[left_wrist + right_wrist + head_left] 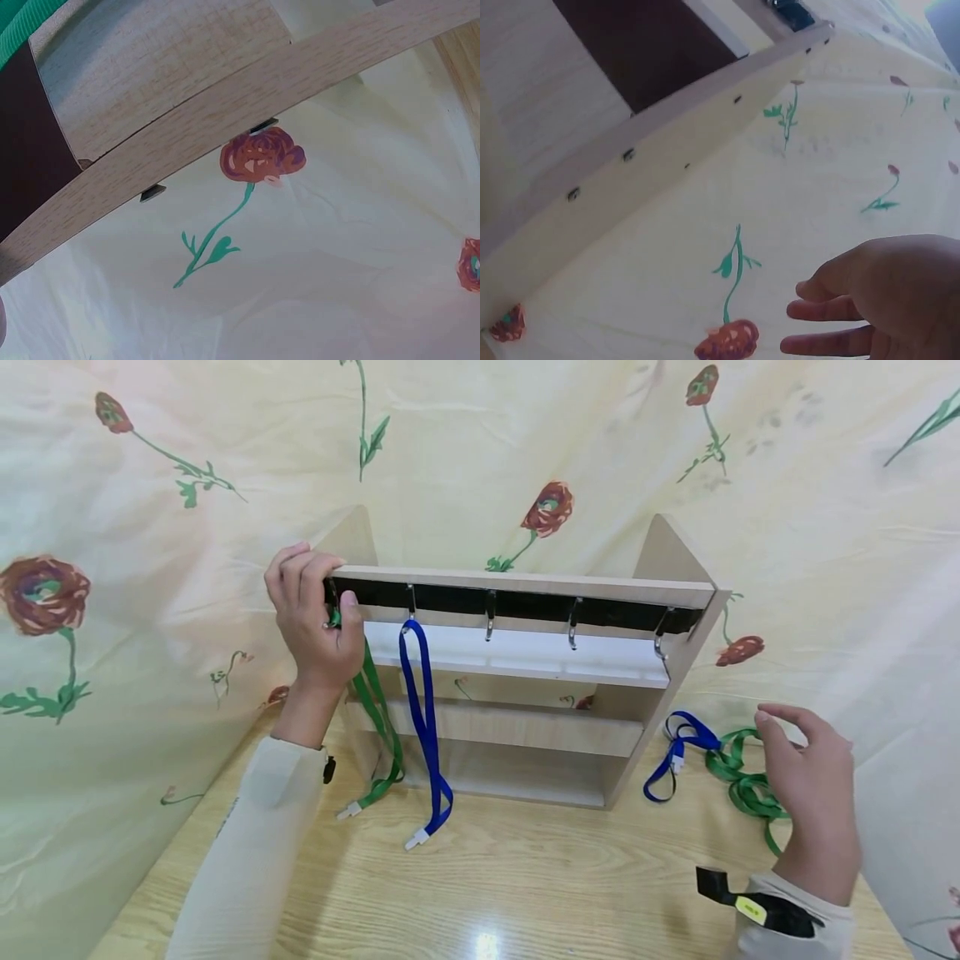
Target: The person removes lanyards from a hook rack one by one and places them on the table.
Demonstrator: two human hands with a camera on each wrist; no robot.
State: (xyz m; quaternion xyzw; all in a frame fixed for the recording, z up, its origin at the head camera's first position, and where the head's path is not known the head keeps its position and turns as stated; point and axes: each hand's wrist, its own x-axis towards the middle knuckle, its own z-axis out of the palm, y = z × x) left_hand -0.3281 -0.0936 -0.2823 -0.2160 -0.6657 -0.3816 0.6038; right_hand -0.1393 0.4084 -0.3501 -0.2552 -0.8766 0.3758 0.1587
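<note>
My left hand (318, 618) grips the top left corner of a small wooden shelf (487, 727), its fingers over the upper edge and its thumb at the front. A green lanyard (378, 718) hangs below that hand; the hand hides its upper end. Beside it, a blue lanyard (426, 727) hangs from a metal hook. To the right of the shelf, my right hand (813, 777) is above the table with loosely bent fingers and nothing visible in them. Just left of it lie another blue lanyard (692, 731) and a bunched green lanyard (750, 789), partly covered by the hand.
A black strip (532, 604) along the shelf's upper board carries several metal hooks (573, 625). The shelf stands on a wood-grain table (525, 868). Flowered cloth (465, 460) hangs behind and at both sides. Upright side panels (678, 556) rise above the upper board.
</note>
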